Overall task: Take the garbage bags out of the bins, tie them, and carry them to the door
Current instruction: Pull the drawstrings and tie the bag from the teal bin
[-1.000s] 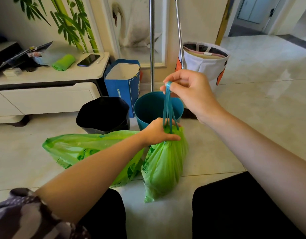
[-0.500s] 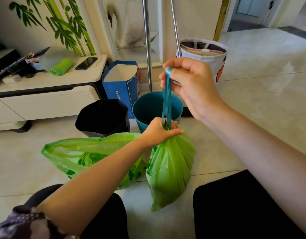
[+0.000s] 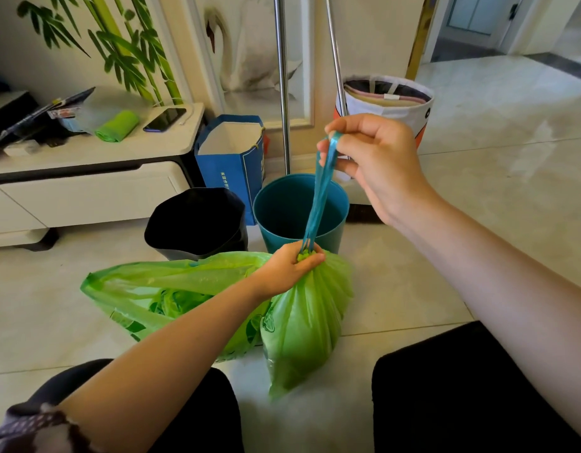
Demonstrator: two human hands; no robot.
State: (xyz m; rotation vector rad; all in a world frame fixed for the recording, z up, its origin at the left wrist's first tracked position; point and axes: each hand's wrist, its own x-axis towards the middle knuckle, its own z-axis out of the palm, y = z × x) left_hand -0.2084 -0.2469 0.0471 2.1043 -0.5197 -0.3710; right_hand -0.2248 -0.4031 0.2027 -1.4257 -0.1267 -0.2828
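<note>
The left hand (image 3: 287,268) clenches the gathered neck of the green bag (image 3: 302,325). At 1 o'clock, the right hand (image 3: 374,158) fingers (image 3: 331,125) grip the blue drawstring (image 3: 320,191). The thin, soft bag looks light; hold it at the neck.

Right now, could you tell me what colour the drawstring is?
Teal blue drawstring, against the green garbage bag; head view.

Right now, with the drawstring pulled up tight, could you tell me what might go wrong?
1. The right hand pulls the teal drawstring taut while the left hand pinches the neck of the green bag; thin plastic may tear there.
2. The second green bag lies open on the floor beside it and could spill if nudged.
</note>
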